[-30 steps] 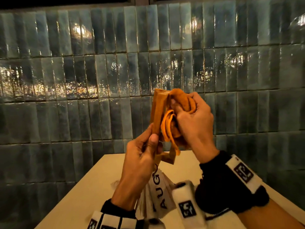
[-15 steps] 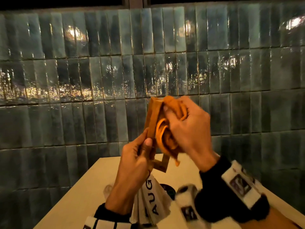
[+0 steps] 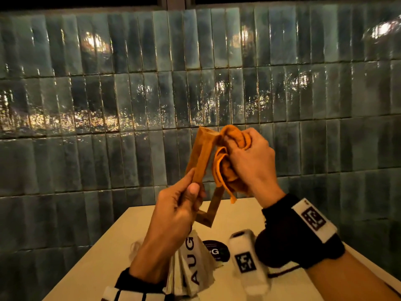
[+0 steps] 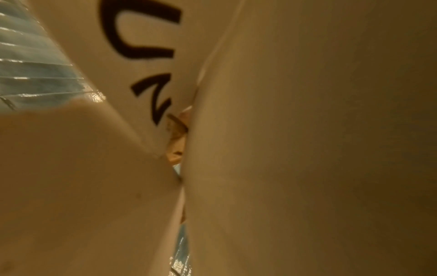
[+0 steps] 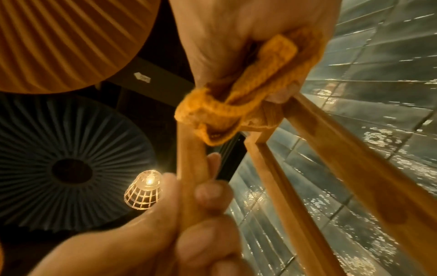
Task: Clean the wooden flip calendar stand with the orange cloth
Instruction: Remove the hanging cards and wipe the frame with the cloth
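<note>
The wooden flip calendar stand [image 3: 202,157] is held up in the air in front of the tiled wall, its frame upright. My left hand [image 3: 184,203] grips one wooden leg [image 5: 191,168] near its lower part. White cards [image 3: 193,261] marked "AUG" hang below that hand; in the left wrist view the cards [image 4: 141,56] fill the picture. My right hand [image 3: 249,161] holds the bunched orange cloth [image 3: 225,166] and presses it against the top corner of the stand [image 5: 267,119]. The orange cloth [image 5: 236,97] wraps over the joint there.
A pale table [image 3: 91,268] lies below my hands, with a round black label [image 3: 217,249] on it. The blue-green tiled wall [image 3: 108,105] stands close behind. In the right wrist view, pleated lampshades [image 5: 59,37] and a lit wire lamp [image 5: 144,190] show overhead.
The right hand with the cloth has moved along the top of the stand, rubbing it. The left hand keeps its grip and the stand has shifted slightly.
</note>
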Demonstrator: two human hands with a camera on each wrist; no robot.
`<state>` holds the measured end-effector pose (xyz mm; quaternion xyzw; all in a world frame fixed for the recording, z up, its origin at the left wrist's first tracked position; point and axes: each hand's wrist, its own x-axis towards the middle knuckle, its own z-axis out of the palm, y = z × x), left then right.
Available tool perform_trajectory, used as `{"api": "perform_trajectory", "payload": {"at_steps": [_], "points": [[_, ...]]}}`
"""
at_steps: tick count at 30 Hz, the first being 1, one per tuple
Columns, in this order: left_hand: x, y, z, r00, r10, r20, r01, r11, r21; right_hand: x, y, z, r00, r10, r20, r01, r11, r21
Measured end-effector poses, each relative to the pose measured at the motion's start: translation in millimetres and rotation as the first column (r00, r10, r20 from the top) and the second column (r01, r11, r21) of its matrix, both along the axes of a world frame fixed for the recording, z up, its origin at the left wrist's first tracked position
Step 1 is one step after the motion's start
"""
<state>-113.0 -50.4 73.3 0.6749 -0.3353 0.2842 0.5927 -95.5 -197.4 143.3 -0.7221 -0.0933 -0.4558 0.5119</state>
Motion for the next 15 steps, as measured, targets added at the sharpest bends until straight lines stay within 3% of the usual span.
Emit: {"api": "perform_trajectory", "payload": {"at_steps": [5, 7, 8, 9, 11, 13, 15], "points": [[1.2, -3.5, -0.4, 0.998, 0.026, -0.052, -0.029, 0.998, -0.05, -2.8, -7.2, 1.5, 0.998, -0.039, -0.052, 0.042, 0.998, 0.05], [3.2, -1.3, 0.2, 0.995, 0.064, -0.076, -0.071, 0.993, -0.096, -7.4, -10.5, -2.1, 0.973, 0.21, -0.096, -0.182, 0.953, 0.24], [3.2, 0.1, 0.8, 0.993, 0.084, -0.081, -0.093, 0.989, -0.114, -10.7, -12.1, -4.8, 0.903, 0.422, -0.084, -0.365, 0.855, 0.37], [4.0, 1.7, 0.9, 0.992, 0.1, -0.08, -0.11, 0.985, -0.13, -14.1, -14.7, -7.2, 0.778, 0.627, -0.04, -0.532, 0.692, 0.489], [5.6, 4.0, 1.1, 0.991, 0.11, -0.082, -0.121, 0.982, -0.146, -21.9, -20.3, -10.6, 0.516, 0.855, 0.053, -0.689, 0.377, 0.618], [5.9, 3.9, 1.2, 0.99, 0.099, -0.096, -0.113, 0.981, -0.155, -25.3, -22.9, -10.9, 0.361, 0.928, 0.092, -0.738, 0.223, 0.637], [5.1, 3.0, 1.2, 0.991, 0.097, -0.094, -0.111, 0.982, -0.153, -27.7, -20.8, -9.2, 0.305, 0.946, 0.106, -0.767, 0.178, 0.617]]}}
